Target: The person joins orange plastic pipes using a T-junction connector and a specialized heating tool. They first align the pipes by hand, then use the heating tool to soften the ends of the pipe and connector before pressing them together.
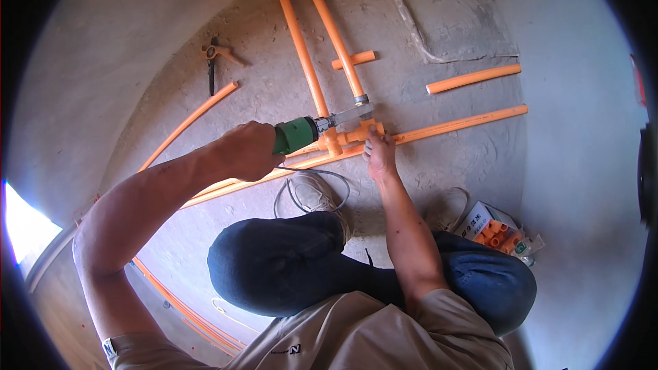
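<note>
My left hand (250, 152) is wrapped round the green handle of a pipe fusion welder (296, 135). Its flat metal heating plate (351, 114) lies between the end of an upright orange pipe (334, 34) and an orange tee fitting (370, 130). The fingers of my right hand (380, 153) grip that fitting just below the plate. To its left, orange fittings (332, 142) join a second orange pipe (301, 48). The welder's dark cord (343, 179) loops down over my left shoe.
Long orange pipes (466, 122) cross the concrete floor beneath the fitting. Farther off lie a short pipe piece (363, 59), a loose pipe (474, 78) and a black-and-orange hand tool (212, 62). A white box (478, 219) of orange fittings stands beside my right knee. Walls rise on both sides.
</note>
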### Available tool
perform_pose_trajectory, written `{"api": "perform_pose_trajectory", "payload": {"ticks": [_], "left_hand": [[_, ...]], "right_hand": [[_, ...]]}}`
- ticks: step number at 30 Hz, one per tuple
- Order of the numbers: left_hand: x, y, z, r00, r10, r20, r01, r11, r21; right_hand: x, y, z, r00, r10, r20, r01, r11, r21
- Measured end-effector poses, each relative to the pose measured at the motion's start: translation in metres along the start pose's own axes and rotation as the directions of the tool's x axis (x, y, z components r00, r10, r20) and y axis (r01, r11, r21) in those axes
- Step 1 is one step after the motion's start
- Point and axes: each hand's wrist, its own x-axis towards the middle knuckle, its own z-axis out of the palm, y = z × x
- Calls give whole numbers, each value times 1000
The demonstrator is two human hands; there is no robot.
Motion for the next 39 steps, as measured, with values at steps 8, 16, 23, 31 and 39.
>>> {"api": "perform_pose_trajectory", "payload": {"ticks": [8,16,23,31,39], "left_hand": [[1,0,-1,1000,21,-9,-21,1000,17],[-1,8,-18,997,-8,71,7,1000,9],[-7,28,-39,977,-60,205,52,998,43],[-11,56,-66,952,-94,291,82,995,55],[-11,44,-60,955,-89,283,81,996,42]], "right_hand": [[0,-6,0,1000,7,-11,-8,1000,-30],[0,-9,0,1000,30,-3,-30,997,-68],[3,-10,-2,1000,24,20,-21,994,-111],[-2,-17,4,999,44,10,-42,990,-137],[2,-17,0,999,50,14,-47,985,-163]]}}
